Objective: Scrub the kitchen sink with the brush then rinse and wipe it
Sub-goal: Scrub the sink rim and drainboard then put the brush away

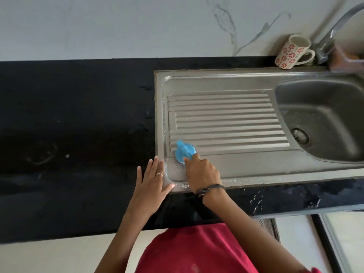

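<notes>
Stretching across the middle is a black counter [69,115], and its left end runs out of the picture. Set into it is a steel sink [226,172] with a ridged draining side and a deep bowl [325,115]. The bowl is cut off at the right edge. A round drain [299,136] sits in the bottom of the bowl. White suds dot the sink's near rim.

Behind the bowl stands a tap [332,34], and its spout goes off the top corner. A pink thing beside the tap is blurry and hard to make out. A white mug [291,51] with red flowers stands left of the tap.

The left hand [152,184] lies flat over the sink's near left corner, fingers straight and a little apart. The right hand [202,172] grips a blue brush [185,151] on the draining side, near that same corner. Its fingers curl round the brush and hide part of it. The bristles cannot be seen.
</notes>
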A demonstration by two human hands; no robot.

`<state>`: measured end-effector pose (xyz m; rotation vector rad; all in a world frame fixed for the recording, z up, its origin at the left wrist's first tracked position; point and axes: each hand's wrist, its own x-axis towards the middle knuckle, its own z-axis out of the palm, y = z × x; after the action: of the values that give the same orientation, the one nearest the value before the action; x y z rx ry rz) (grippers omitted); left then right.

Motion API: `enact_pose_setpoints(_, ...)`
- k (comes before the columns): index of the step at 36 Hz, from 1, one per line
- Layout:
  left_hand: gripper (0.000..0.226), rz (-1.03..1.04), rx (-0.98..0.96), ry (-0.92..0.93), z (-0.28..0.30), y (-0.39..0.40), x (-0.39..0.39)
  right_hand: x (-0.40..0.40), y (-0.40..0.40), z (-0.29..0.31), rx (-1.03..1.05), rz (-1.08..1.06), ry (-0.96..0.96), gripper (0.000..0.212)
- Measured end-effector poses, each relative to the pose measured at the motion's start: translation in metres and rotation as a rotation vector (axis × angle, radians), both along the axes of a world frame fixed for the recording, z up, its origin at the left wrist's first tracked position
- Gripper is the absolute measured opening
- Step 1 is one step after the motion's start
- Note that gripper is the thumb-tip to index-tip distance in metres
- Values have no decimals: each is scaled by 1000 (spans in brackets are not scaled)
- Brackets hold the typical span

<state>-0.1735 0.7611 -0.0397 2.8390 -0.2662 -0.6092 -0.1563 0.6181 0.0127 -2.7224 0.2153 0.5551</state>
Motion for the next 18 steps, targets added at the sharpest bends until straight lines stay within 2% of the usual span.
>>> enact_pose_setpoints(4, 75, 22, -16, 25, 1, 2, -2, -4, -26, 4, -117, -73, -25, 42)
enact_pose_setpoints(12, 74, -24, -42, 28, -2, 1, -2, 8, -109, 0, -292, -459, -45, 43)
enact_pose_setpoints(15, 75, -47, -38, 26, -2, -3, -2, 10, -79, -5, -289, -432, -39, 36)
enact_pose_setpoints(18, 79, -37, -65, -5, -1, -6, -2, 10, -29, -11, -246, -289, -27, 31)
